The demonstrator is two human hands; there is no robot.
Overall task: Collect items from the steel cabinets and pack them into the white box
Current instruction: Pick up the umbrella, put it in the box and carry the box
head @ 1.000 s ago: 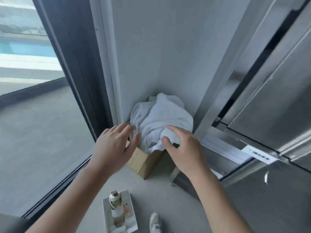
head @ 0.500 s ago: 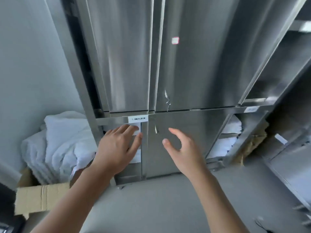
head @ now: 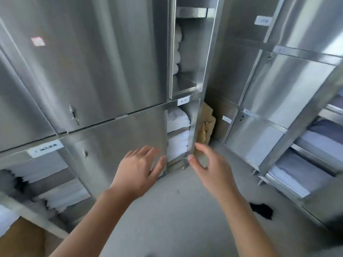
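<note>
The left hand (head: 141, 169) and right hand (head: 209, 164) are held open and empty before white stacks (head: 177, 146) at centre; likely soft and light, best gripped underneath from both sides.

Smooth pale grey floor (head: 167, 225), lower centre. Torn, flattened brown cardboard sheet (head: 206, 125), upright in the far corner, its lower edge near the floor and its left side partly hidden. Small crumpled black object (head: 261, 210), lying on the floor to the right; what it is cannot be told. Brown cardboard surface (head: 24, 240), blurred, at the lower-left edge.
</note>
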